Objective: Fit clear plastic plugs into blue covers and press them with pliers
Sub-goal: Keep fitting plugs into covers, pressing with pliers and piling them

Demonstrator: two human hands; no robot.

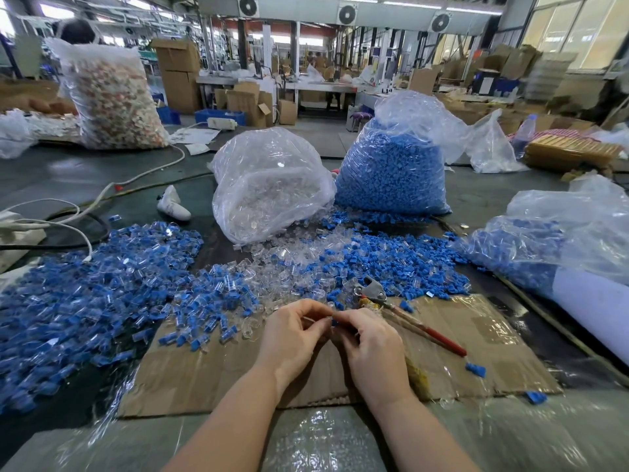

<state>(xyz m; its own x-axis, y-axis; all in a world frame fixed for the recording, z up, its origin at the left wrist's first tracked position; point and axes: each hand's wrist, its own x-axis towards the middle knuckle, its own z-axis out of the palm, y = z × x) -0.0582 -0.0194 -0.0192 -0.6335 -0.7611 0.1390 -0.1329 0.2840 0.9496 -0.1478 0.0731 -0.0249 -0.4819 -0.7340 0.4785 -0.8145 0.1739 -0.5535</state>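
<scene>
Both hands pinching, left hand [292, 330] on a clear plug [315, 318], right hand [369, 338] on a blue cover [335, 322], over flattened cardboard [211, 373], pliers [405, 310] beside, bagged parts behind, factory floor beyond.

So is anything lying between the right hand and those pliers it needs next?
Nothing visible blocks them. The pliers lie on the cardboard just beyond the right hand, with only a few loose blue covers beside them.

Blue covers [391, 264], clear plugs [272, 264], red-handled pliers [401, 315], brown cardboard [476, 335].
</scene>
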